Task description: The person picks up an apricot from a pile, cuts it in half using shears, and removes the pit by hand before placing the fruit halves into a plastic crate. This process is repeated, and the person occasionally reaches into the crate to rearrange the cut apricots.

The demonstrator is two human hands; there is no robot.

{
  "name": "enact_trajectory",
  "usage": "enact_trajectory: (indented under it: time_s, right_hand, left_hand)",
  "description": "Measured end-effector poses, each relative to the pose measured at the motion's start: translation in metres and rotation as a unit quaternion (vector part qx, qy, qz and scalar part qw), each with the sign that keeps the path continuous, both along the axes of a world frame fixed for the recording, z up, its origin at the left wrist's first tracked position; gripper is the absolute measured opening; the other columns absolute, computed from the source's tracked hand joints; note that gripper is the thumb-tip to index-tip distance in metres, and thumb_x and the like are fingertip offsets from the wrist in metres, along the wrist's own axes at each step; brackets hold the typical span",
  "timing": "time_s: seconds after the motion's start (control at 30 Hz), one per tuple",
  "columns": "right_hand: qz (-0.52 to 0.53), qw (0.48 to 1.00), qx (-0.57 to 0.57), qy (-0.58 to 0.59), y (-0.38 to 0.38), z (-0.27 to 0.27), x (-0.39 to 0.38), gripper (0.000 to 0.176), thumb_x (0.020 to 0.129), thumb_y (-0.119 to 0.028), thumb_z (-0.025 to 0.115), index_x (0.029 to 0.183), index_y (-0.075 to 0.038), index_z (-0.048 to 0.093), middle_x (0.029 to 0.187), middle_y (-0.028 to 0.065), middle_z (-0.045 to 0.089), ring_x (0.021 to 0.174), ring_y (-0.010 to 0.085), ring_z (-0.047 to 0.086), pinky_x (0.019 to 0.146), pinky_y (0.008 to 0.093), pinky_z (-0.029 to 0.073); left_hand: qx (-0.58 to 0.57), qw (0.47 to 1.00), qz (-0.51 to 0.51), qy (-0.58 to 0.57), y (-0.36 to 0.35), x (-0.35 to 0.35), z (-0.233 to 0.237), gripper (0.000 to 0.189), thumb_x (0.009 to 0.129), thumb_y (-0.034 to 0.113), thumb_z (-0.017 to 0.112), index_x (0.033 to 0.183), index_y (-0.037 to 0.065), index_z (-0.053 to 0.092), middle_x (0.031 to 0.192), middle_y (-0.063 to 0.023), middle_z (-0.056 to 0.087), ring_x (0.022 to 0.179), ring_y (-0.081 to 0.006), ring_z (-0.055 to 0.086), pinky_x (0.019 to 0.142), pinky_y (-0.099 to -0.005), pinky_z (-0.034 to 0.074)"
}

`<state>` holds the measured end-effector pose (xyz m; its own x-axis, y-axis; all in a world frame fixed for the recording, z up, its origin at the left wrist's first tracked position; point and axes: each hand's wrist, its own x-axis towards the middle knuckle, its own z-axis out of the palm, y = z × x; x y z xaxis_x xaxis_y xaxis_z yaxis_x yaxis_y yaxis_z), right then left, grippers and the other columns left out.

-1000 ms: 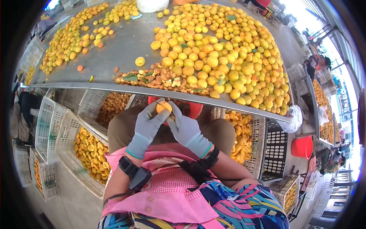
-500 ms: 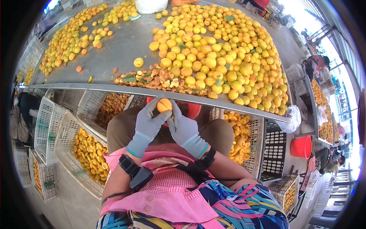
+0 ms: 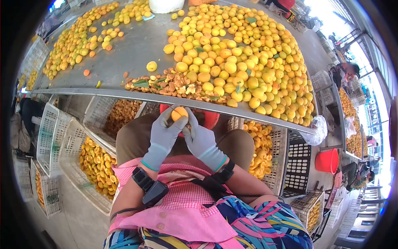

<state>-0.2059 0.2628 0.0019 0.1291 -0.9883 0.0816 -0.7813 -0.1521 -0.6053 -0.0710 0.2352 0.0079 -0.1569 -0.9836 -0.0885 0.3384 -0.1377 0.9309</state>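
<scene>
Both hands wear grey gloves and meet at the table's front edge, above my lap. My left hand is closed around an orange-yellow apricot, which shows a dark line across its top. My right hand touches the same apricot from the right with bent fingers; whether it holds anything else is hidden. Just beyond them on the metal table lies a heap of brown pits with a few leaves. Behind it spreads a large pile of whole apricots. A red container shows partly behind my hands.
Crates of halved apricots stand left and right of my knees. Another crate holds brown pits. A black crate and a red bucket are farther right. A person is at another table.
My hands stay together at the apricot, with only a slight shift of the left wrist to the right. The dark line on the apricot looks more upright.
</scene>
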Motion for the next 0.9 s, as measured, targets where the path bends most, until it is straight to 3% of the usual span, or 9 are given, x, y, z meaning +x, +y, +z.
enact_trajectory:
  time_s: [0.4,0.5,0.6,0.63,0.7,0.73,0.77,0.83,0.9]
  right_hand:
    - [0.084,0.989,-0.036,-0.118,-0.001,-0.004,-0.013,0.061,0.092,-0.028,0.053,0.143,-0.011,0.026,0.078,0.0170,0.065,0.070,0.0381,0.063,0.060,0.0455,0.050]
    - [0.109,0.972,0.047,-0.202,-0.002,0.011,-0.017,0.056,0.092,-0.027,0.053,0.140,-0.009,0.031,0.096,0.0215,0.064,0.089,0.0375,0.063,0.074,0.0413,0.051]
    - [0.155,0.954,0.023,-0.254,-0.007,0.004,-0.022,0.051,0.093,-0.026,0.053,0.138,-0.008,0.035,0.104,0.0226,0.063,0.096,0.0369,0.062,0.079,0.0404,0.050]
    - [0.143,0.957,0.023,-0.251,-0.008,0.010,-0.024,0.051,0.093,-0.026,0.053,0.138,-0.008,0.035,0.104,0.0226,0.063,0.096,0.0369,0.062,0.079,0.0404,0.050]
    - [0.108,0.958,0.150,-0.221,-0.006,0.024,-0.029,0.047,0.094,-0.024,0.051,0.136,-0.008,0.038,0.106,0.0229,0.062,0.099,0.0381,0.061,0.081,0.0406,0.049]
    - [0.101,0.953,0.151,-0.244,-0.006,0.021,-0.031,0.046,0.095,-0.026,0.050,0.136,-0.008,0.039,0.093,0.0181,0.065,0.081,0.0299,0.066,0.069,0.0346,0.051]
    - [0.094,0.912,0.233,-0.325,-0.005,0.025,-0.034,0.050,0.096,-0.031,0.050,0.138,-0.008,0.038,0.072,0.0058,0.058,0.056,0.0140,0.055,0.052,0.0263,0.044]
    - [0.077,0.838,0.299,-0.449,0.000,0.031,-0.036,0.052,0.097,-0.036,0.049,0.139,-0.009,0.037,0.063,-0.0040,0.042,0.049,0.0034,0.036,0.043,0.0202,0.032]
    - [0.065,0.827,0.309,-0.465,0.003,0.032,-0.039,0.052,0.097,-0.037,0.047,0.139,-0.010,0.037,0.063,-0.0047,0.042,0.048,0.0033,0.036,0.042,0.0197,0.031]
  left_hand:
    - [0.000,1.000,0.007,-0.010,0.001,0.004,0.000,0.037,0.081,0.007,0.072,0.114,-0.001,0.057,0.096,-0.0028,0.063,0.082,-0.0078,0.059,0.072,-0.0211,0.052]
    - [0.007,0.998,0.006,-0.058,0.005,0.010,0.001,0.037,0.081,0.010,0.072,0.114,0.000,0.058,0.096,-0.0017,0.063,0.082,-0.0064,0.058,0.071,-0.0208,0.052]
    - [0.011,0.991,-0.044,-0.124,0.010,0.016,0.006,0.033,0.086,0.016,0.067,0.115,0.003,0.060,0.099,-0.0005,0.063,0.087,-0.0061,0.058,0.072,-0.0201,0.049]
    - [0.012,0.991,-0.056,-0.120,0.011,0.018,0.006,0.033,0.086,0.016,0.067,0.115,0.003,0.060,0.099,-0.0005,0.063,0.087,-0.0061,0.058,0.072,-0.0201,0.049]
    - [0.048,0.994,-0.079,-0.050,0.009,0.019,0.001,0.036,0.088,0.018,0.064,0.120,0.003,0.057,0.104,-0.0028,0.064,0.090,-0.0097,0.062,0.070,-0.0221,0.052]
    - [0.072,0.993,-0.097,-0.012,0.010,0.019,0.004,0.038,0.090,0.019,0.061,0.123,0.003,0.055,0.107,-0.0043,0.064,0.092,-0.0122,0.063,0.071,-0.0232,0.052]
    - [0.095,0.989,-0.110,0.023,0.012,0.023,0.007,0.039,0.091,0.020,0.059,0.126,0.003,0.052,0.109,-0.0058,0.063,0.093,-0.0148,0.064,0.071,-0.0243,0.053]
    - [0.110,0.983,-0.139,0.051,0.011,0.026,0.005,0.046,0.091,0.022,0.055,0.131,0.003,0.046,0.114,-0.0083,0.062,0.096,-0.0195,0.064,0.073,-0.0262,0.053]
    - [0.146,0.971,-0.161,0.096,0.012,0.027,0.007,0.052,0.089,0.025,0.053,0.135,0.003,0.041,0.119,-0.0098,0.059,0.099,-0.0220,0.064,0.075,-0.0292,0.052]
